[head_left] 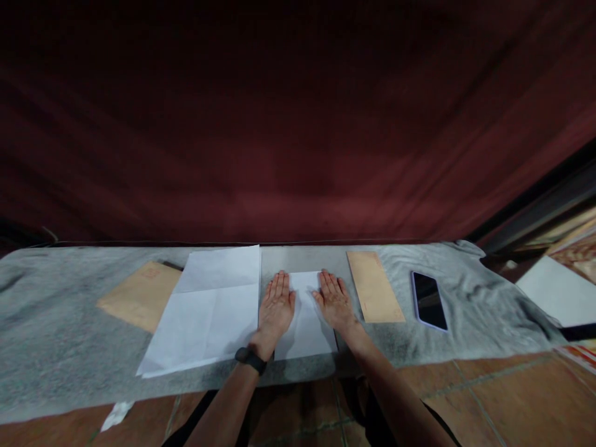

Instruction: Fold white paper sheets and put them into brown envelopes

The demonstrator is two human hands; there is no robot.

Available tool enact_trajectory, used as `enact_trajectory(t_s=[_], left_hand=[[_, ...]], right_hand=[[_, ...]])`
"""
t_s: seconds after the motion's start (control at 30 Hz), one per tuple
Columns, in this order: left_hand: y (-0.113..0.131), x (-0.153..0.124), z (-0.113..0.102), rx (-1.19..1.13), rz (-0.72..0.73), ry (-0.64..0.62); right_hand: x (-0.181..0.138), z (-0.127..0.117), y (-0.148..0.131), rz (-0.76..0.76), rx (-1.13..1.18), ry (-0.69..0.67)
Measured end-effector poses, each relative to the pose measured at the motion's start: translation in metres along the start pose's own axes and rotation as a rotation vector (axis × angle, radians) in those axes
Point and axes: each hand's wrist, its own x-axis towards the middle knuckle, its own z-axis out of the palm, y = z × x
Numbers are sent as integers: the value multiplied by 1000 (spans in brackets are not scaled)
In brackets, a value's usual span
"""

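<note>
Left hand point(275, 307) and right hand point(334, 303) press a smooth folded paper point(305, 323) onto fuzzy grey cloth point(56, 323), fingers flat and open.

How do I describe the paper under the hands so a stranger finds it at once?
On the grey cloth, look between the large white sheet and the brown envelope nearer the phone. The small paper lies there, left hand and right hand flat on it. It alone is white and narrow.

L hand point(275, 304) flat, palm down, R hand point(334, 300) flat alongside, fingers fwd
</note>
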Motion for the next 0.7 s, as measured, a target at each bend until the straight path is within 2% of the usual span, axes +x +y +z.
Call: enact_trajectory(t_s=[0.27, 0.33, 0.47, 0.57, 0.7], left_hand=[[6, -4, -9, -33, -32, 60], [15, -9, -12, -40, 35, 82], [30, -22, -10, -68, 211, 56], [27, -29, -5, -61, 204, 33], [13, -33, -3, -33, 201, 21]], right_hand=[[-4, -10, 11, 58, 18, 26], [-8, -12, 5, 22, 43, 31], [-21, -13, -14, -150, 83, 15], [-30, -14, -18, -190, 65, 11], [-36, -17, -8, -169, 42, 8]])
